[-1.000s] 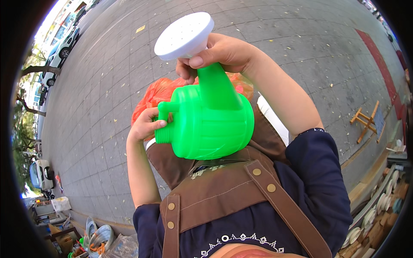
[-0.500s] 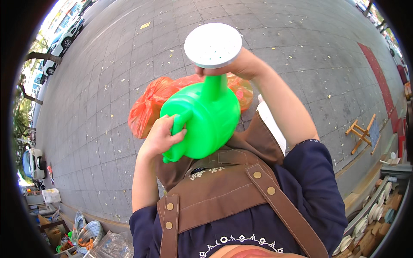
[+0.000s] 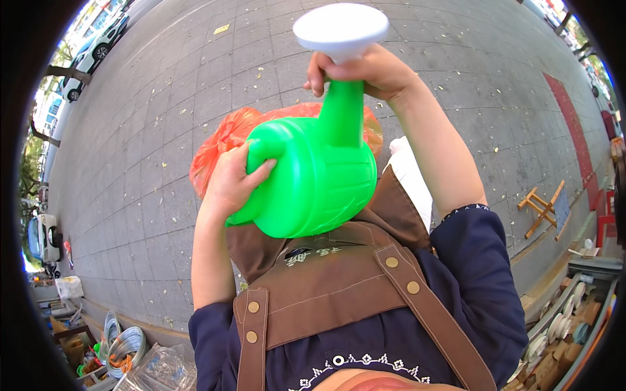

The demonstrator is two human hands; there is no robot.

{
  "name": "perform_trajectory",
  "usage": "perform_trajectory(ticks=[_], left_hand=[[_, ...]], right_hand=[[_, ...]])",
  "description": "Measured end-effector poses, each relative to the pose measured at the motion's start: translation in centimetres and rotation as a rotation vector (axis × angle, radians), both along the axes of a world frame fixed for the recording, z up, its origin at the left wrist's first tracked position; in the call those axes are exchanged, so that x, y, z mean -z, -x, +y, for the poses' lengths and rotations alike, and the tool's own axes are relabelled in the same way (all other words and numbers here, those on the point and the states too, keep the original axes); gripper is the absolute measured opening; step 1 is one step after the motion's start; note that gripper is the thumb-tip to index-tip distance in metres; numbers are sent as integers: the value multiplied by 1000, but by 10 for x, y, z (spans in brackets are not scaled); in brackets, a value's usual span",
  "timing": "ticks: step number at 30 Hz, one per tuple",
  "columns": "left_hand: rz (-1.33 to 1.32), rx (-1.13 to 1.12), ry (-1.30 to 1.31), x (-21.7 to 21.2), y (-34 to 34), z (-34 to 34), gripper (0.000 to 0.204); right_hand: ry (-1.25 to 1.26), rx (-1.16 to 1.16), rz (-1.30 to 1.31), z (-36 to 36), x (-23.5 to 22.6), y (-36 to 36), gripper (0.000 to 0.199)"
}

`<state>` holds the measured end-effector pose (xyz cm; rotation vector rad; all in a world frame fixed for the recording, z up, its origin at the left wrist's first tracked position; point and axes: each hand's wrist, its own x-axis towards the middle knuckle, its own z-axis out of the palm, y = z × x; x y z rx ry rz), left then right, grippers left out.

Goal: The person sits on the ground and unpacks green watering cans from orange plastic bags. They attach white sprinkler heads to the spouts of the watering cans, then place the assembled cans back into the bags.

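The watering can (image 3: 329,189), green and barrel-shaped, is held in front of the brown apron (image 3: 339,303), over the pavement (image 3: 130,163); contact with the apron cannot be confirmed. Its spout (image 3: 343,117) points away from the wearer, toward the pavement's far edge, and ends in a white sprinkler head (image 3: 340,29). The head appears slightly blurred, and its holes cannot be made out.

Left hand (image 3: 229,177): grip clamped on the handle (image 3: 262,148), thumb on the near side, the fingers largely hidden. Right hand (image 3: 385,73): grip closed about the neck just below the sprinkler head, fingers curled past the spout's left side.

Assessment: the step in hand is judged to be handling the can between both hands. The handle should bear the weight, with the right hand only guiding. Pulling or twisting at the neck might loosen the head; its joint is partly covered, so its fit cannot be verified. Any turn is best made slowly, both wrists together, without pressing in the body.

Surroundings: an orange-red plastic bag (image 3: 225,142) lies behind the can as viewed. A folding wooden stool (image 3: 540,206) stands near the pavement's right edge; coils (image 3: 134,342) lie beyond its lower left edge.
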<state>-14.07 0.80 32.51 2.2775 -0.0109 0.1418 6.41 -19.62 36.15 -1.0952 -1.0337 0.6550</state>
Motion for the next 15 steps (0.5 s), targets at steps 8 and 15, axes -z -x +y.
perform_trajectory(ticks=[8, 15], left_hand=[[-120, -105, -278, 11, -8, -1, 24], [124, 72, 64, -9, -2, 20, 24]], right_hand=[[-151, 614, -123, 24, 16, 22, 38], [47, -270, 91, 12, -7, 4, 19]])
